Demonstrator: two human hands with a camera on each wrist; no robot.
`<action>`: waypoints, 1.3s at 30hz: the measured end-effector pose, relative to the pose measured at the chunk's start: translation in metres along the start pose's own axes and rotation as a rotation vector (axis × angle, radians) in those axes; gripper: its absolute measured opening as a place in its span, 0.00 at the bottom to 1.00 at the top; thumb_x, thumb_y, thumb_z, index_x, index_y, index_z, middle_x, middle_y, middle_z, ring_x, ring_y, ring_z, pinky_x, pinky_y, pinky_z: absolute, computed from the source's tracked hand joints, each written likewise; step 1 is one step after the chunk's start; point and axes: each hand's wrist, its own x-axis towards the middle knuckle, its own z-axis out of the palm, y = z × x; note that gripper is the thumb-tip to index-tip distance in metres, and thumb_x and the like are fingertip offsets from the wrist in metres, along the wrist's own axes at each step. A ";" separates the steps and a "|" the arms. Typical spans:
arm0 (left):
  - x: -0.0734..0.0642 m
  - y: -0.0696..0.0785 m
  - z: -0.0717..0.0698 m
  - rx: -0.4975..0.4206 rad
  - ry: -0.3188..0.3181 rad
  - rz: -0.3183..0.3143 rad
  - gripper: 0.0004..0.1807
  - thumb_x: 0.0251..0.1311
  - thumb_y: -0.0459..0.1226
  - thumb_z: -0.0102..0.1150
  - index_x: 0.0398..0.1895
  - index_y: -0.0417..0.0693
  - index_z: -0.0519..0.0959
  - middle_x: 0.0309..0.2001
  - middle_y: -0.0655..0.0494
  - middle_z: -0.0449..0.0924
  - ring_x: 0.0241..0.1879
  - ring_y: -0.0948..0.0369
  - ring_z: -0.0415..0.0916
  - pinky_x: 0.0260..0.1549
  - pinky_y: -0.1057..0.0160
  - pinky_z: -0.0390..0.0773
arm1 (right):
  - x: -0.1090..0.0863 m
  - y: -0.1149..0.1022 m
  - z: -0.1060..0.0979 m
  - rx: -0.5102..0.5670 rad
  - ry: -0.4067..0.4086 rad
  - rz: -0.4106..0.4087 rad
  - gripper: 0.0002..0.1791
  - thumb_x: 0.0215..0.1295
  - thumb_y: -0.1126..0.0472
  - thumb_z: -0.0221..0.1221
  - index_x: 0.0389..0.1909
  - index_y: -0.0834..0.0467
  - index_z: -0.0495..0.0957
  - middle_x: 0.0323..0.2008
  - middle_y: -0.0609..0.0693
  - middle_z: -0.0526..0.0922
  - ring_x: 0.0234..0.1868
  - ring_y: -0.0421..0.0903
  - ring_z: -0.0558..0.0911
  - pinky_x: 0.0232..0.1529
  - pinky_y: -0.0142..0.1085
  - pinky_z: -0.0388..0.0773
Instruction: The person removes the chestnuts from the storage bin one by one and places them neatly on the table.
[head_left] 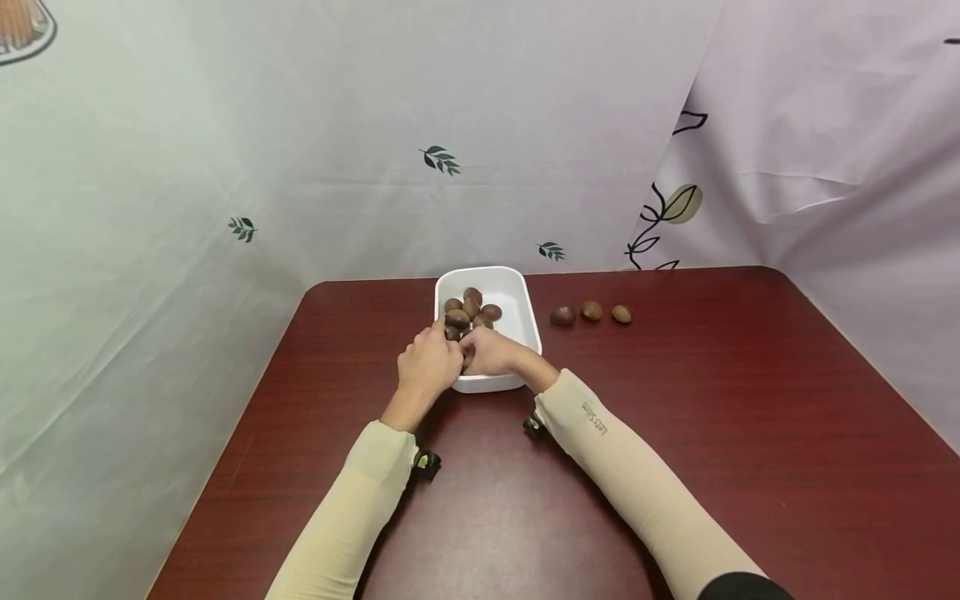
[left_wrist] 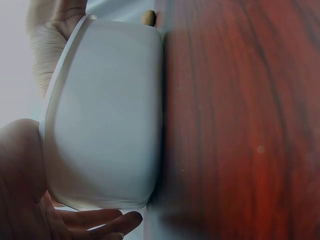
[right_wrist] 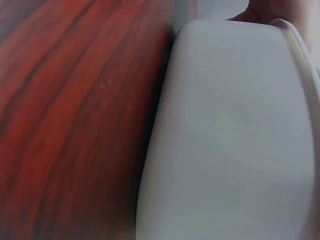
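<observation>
A white rounded box (head_left: 525, 332) stands on the table, holding several brown oval nut-like things (head_left: 457, 318) heaped toward its left side. My left hand (head_left: 431, 362) grips the box's left near side. In the left wrist view its fingers (left_wrist: 107, 226) lie along the outside wall, pointing down toward the table. Over the near rim, my right hand (head_left: 491, 350) reaches into the box with its fingers bent down among the brown pieces. Its fingertips are hidden, and I cannot tell whether they hold one. The right wrist view mostly shows the box's outer wall (right_wrist: 235, 130).
Three more brown pieces (head_left: 592, 311) lie in a row on the table to the right of the box. The dark red wooden table (head_left: 712, 400) reaches back to a pale cloth backdrop (head_left: 337, 167) with leaf prints.
</observation>
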 end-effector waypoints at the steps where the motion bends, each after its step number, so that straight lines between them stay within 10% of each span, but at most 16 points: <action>1: 0.000 0.000 0.000 -0.001 0.000 -0.002 0.28 0.63 0.42 0.46 0.67 0.47 0.71 0.49 0.44 0.81 0.46 0.40 0.81 0.38 0.39 0.76 | 0.000 0.000 0.000 -0.003 0.004 -0.003 0.05 0.48 0.71 0.69 0.23 0.62 0.81 0.16 0.43 0.78 0.20 0.35 0.73 0.27 0.27 0.71; 25: 0.002 -0.001 -0.002 0.000 -0.013 0.002 0.29 0.64 0.43 0.45 0.69 0.46 0.69 0.51 0.45 0.80 0.47 0.42 0.80 0.41 0.40 0.76 | -0.072 0.046 -0.088 0.292 0.346 0.089 0.19 0.57 0.70 0.65 0.51 0.69 0.80 0.41 0.63 0.86 0.35 0.57 0.85 0.32 0.50 0.82; 39: 0.000 -0.002 0.000 -0.016 -0.020 -0.001 0.29 0.64 0.43 0.45 0.69 0.47 0.69 0.52 0.44 0.80 0.48 0.41 0.80 0.42 0.39 0.76 | -0.113 0.108 -0.130 0.289 0.513 0.236 0.22 0.60 0.67 0.64 0.54 0.72 0.76 0.37 0.60 0.84 0.30 0.42 0.83 0.30 0.35 0.82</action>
